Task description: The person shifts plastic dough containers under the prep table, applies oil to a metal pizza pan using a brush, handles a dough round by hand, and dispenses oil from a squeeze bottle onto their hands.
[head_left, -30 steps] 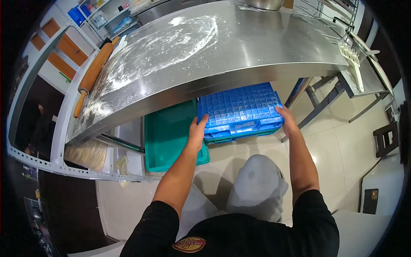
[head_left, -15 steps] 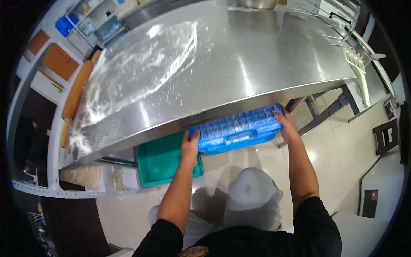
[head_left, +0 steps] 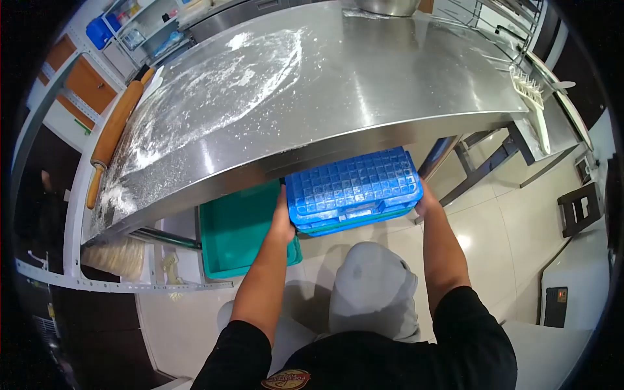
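Observation:
A blue plastic crate (head_left: 354,188) is between my hands at the front edge of the steel table, its far part under the tabletop. Its gridded broad face is turned up toward me, with flour-like smudges on it. My left hand (head_left: 282,218) grips the crate's left end, and my right hand (head_left: 426,199) grips the right end; the fingers of both are partly hidden behind it. Below and left of the crate, close to my left forearm, a green plastic crate (head_left: 227,250) rests low under the table.
White flour is spread over the left of the steel table (head_left: 364,84). A wooden rolling pin (head_left: 118,127) lies along the left edge. At the right lies a white toothed roller tool (head_left: 533,104); a metal bowl (head_left: 388,6) stands at the back. A dark stool (head_left: 580,209) is on the right.
The blue crate has tipped, so more of its gridded face shows. Both hands have slid lower around its ends and still hold it. The view has shifted slightly.

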`<state>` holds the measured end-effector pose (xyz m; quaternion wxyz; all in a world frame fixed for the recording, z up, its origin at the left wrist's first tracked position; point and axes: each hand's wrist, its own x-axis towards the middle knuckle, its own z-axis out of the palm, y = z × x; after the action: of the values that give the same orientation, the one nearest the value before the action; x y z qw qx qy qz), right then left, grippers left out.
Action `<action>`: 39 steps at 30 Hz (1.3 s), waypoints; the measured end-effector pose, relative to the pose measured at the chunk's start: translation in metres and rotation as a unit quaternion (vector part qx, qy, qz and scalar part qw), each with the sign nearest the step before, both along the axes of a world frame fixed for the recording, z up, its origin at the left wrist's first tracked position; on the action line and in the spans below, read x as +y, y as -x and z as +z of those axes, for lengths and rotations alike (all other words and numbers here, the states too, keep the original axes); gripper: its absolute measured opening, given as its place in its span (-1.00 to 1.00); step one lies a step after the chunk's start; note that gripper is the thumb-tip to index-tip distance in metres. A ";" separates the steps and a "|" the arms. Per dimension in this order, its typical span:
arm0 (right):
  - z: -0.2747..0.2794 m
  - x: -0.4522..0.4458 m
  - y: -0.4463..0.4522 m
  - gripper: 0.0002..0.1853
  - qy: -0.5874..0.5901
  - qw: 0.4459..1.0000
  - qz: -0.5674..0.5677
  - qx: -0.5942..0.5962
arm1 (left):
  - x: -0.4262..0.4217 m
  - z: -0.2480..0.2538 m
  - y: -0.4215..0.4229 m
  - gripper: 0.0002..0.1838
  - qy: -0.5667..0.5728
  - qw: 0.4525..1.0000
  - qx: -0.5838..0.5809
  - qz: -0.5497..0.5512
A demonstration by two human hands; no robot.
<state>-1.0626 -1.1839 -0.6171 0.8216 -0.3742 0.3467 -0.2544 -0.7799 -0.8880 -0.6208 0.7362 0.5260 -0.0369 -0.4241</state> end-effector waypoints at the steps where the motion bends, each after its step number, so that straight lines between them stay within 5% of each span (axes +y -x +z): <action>1: -0.003 -0.004 -0.002 -0.52 0.010 1.000 0.015 0.026 | -0.006 -0.011 -0.006 -0.31 0.058 0.998 0.029 -0.020; 9: -0.032 -0.004 -0.004 -0.62 0.014 0.999 0.029 -0.038 | -0.002 -0.030 -0.017 -0.40 0.055 0.987 0.153 -0.009; 23: 0.037 0.014 -0.032 -0.52 0.052 0.982 0.078 -0.161 | 0.052 0.043 -0.010 -0.56 0.197 0.973 0.061 0.105; 30: 0.004 -0.003 -0.047 -0.57 -0.056 0.983 0.122 -0.127 | 0.051 0.055 0.041 -0.62 0.148 0.970 0.002 0.194; 39: -0.032 0.014 -0.069 -0.61 0.021 0.973 0.179 -0.147 | 0.063 0.014 0.037 -0.64 0.122 0.955 0.015 0.269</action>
<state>-0.9938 -1.1703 -0.6491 0.8876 -0.4060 0.1436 -0.1631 -0.8165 -0.8250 -0.6064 0.8821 0.4163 0.0651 -0.2105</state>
